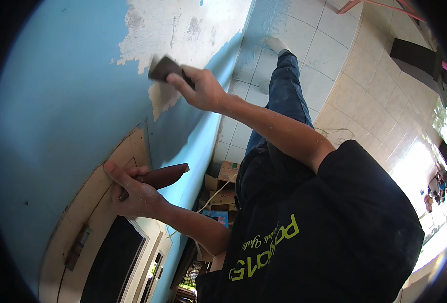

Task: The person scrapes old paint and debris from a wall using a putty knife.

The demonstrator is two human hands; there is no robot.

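By the wall [57, 111], right hand [203, 90] pinches a dark block [165, 69], likely light and stiff, by its end; left hand [141, 198] clasps a brown tool [166, 176].

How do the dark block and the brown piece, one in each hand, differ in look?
Colour: the dark block is blackish-brown; the brown piece is reddish.
Shape: the dark block looks squarish; the brown piece is longer, with a curved edge.
Clarity: the dark block's far end is blurred; the brown piece is crisper.
Shared: each is held, by the right hand and left hand respectively.
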